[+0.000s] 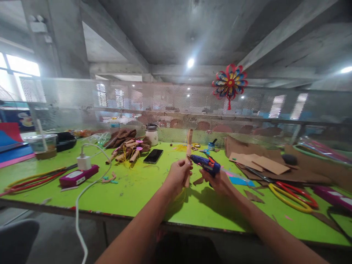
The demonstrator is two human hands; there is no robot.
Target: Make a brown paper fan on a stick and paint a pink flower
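Upright in my left hand [180,172] is a narrow brown cardboard roll [189,143], pinched around its middle. My right hand [214,179] is closed around a blue glue gun [207,164]. The gun's nozzle points left and meets or nearly meets the roll just above my left fingertips. Yellow threads [180,198] hang beneath my left hand. Behind and to the left lies a pile of brown rolls [128,152] with yellow threads and pink pieces. A black phone [153,156] lies flat between that pile and my hands.
A purple power strip [79,177] with a white charger and cable lies left. Yellow-and-red scissors [291,198] and cardboard sheets [271,164] are right. A white jar [151,135] stands behind the phone. A perforated screen [176,106] spans the back of the green table [115,194].
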